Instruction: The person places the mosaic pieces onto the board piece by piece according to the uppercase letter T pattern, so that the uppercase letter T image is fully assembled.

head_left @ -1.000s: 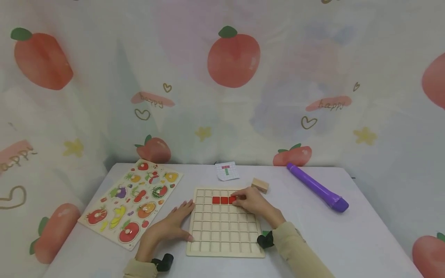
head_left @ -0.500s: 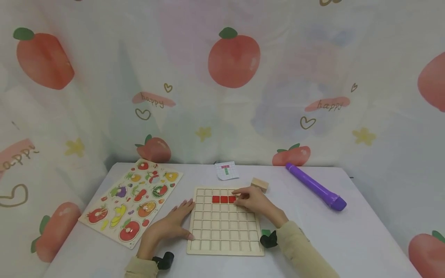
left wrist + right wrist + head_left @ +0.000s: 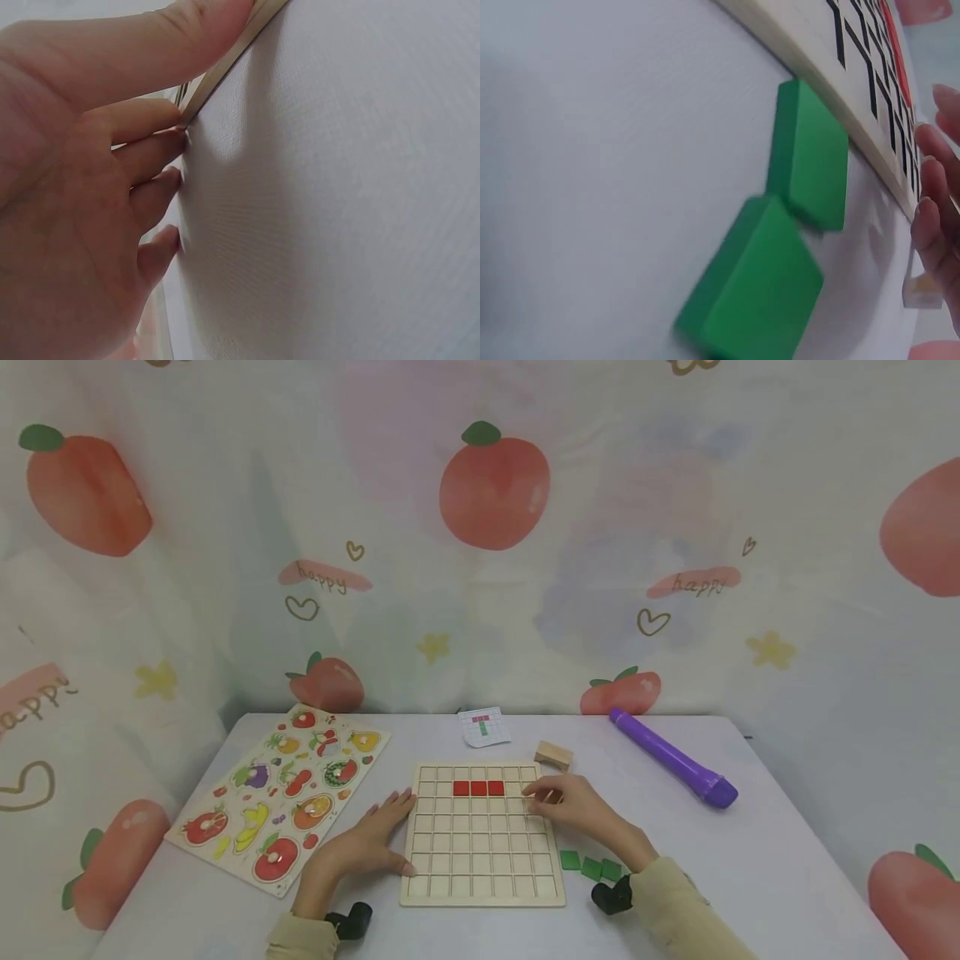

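A pale wooden grid board (image 3: 472,864) lies on the table, with three red square tiles (image 3: 478,788) side by side in its second row. My left hand (image 3: 367,842) rests along the board's left edge, fingers spread and thumb near the lower corner; the left wrist view shows the thumb (image 3: 172,37) against the rim. Over the right side of the board hovers my right hand (image 3: 576,803), fingers loosely bent with nothing between them. Three green square tiles (image 3: 570,860) lie right of the board, under the right forearm; two green tiles (image 3: 810,157) appear large in the right wrist view.
A fruit knob puzzle (image 3: 242,864) lies at the left. Behind the grid board are a paper card (image 3: 487,737) with a red and green T pattern and a small wooden block (image 3: 553,755). A purple microphone-shaped stick (image 3: 667,753) lies at the back right.
My right hand has let go of the third red tile and drawn back to the right, uncovering it and the green tiles. The left hand stays at the board's edge.
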Tool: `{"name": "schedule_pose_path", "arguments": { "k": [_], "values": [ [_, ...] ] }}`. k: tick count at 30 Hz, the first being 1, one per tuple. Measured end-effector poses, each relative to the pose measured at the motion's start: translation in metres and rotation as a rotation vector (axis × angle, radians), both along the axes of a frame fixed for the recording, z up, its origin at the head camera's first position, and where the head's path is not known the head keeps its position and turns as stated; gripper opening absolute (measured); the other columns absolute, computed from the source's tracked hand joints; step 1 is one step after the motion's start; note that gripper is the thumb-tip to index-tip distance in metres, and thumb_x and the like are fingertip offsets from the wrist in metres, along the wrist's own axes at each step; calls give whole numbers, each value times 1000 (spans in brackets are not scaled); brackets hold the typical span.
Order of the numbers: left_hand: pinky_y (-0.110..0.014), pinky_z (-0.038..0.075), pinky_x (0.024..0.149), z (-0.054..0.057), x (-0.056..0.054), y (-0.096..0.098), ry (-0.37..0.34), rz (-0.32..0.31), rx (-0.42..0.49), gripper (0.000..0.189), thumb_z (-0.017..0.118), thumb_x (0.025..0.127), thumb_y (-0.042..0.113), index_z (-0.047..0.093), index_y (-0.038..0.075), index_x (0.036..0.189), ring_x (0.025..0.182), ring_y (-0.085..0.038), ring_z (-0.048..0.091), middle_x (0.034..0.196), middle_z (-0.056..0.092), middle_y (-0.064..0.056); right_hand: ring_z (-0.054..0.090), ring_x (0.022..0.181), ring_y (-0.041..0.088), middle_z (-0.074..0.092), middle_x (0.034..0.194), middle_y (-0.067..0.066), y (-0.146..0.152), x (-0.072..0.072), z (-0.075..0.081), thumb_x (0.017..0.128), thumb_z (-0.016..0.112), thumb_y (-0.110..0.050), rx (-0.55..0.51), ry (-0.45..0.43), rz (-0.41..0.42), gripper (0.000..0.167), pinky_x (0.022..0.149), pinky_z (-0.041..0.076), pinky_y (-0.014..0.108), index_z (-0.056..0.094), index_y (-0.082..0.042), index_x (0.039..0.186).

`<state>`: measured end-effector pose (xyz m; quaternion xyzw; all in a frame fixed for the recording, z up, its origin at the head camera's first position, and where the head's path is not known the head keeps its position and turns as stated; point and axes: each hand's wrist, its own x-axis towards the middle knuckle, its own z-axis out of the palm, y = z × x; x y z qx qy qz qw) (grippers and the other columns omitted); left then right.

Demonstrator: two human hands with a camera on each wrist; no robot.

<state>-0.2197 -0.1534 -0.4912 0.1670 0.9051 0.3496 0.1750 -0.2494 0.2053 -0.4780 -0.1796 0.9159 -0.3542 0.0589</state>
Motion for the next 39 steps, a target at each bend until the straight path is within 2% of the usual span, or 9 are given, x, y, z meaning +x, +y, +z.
{"name": "schedule_pose_path", "arguments": {
  "k": [10, 18, 24, 30, 35, 39],
  "values": [
    [-55, 9, 132, -1, 0, 0, -1, 4, -12, 107, 93, 71, 19, 35, 4, 160, 160, -34, 14, 171, 25, -12, 58, 81, 10, 68, 90, -7, 24, 26, -3, 91, 76, -15, 25, -37, -12, 16, 71, 53, 20, 77, -12, 106],
    [-55, 8, 132, 1, 1, 0, -1, -4, -9, 107, 92, 72, 19, 34, 2, 160, 160, -36, 14, 170, 24, -14, 57, 78, 3, 70, 91, -4, 40, 44, -4, 87, 81, -17, 5, -37, 58, 20, 68, 53, 18, 76, -8, 104],
    [-60, 9, 130, 1, 1, -2, 22, -27, -11, 109, 92, 70, 23, 33, 0, 159, 158, -41, 13, 170, 24, -19, 59, 84, 5, 68, 96, -3, 46, 50, -5, 83, 85, -20, -5, -42, 109, 26, 72, 54, 20, 74, -10, 105],
    [-56, 8, 132, 4, 2, -1, -5, 8, 11, 108, 93, 70, 19, 35, 0, 159, 159, -37, 13, 170, 25, -16, 59, 86, 6, 65, 95, -6, 45, 51, -6, 80, 86, -20, 26, -45, 108, 23, 75, 55, 22, 74, -14, 99],
    [-57, 8, 131, 6, 4, 1, -8, 8, 21, 107, 93, 69, 17, 36, -1, 158, 159, -38, 13, 170, 25, -17, 57, 81, 6, 64, 91, -5, 44, 52, -6, 81, 86, -15, 14, -40, 102, 19, 70, 53, 21, 71, -14, 92],
    [-57, 7, 131, 5, 3, 1, -10, 6, 29, 107, 93, 69, 17, 36, -1, 158, 159, -38, 13, 170, 25, -17, 56, 78, 5, 65, 89, -5, 43, 52, -5, 81, 86, -13, 12, -45, 93, 21, 66, 51, 20, 71, -10, 96]
  ]
}}
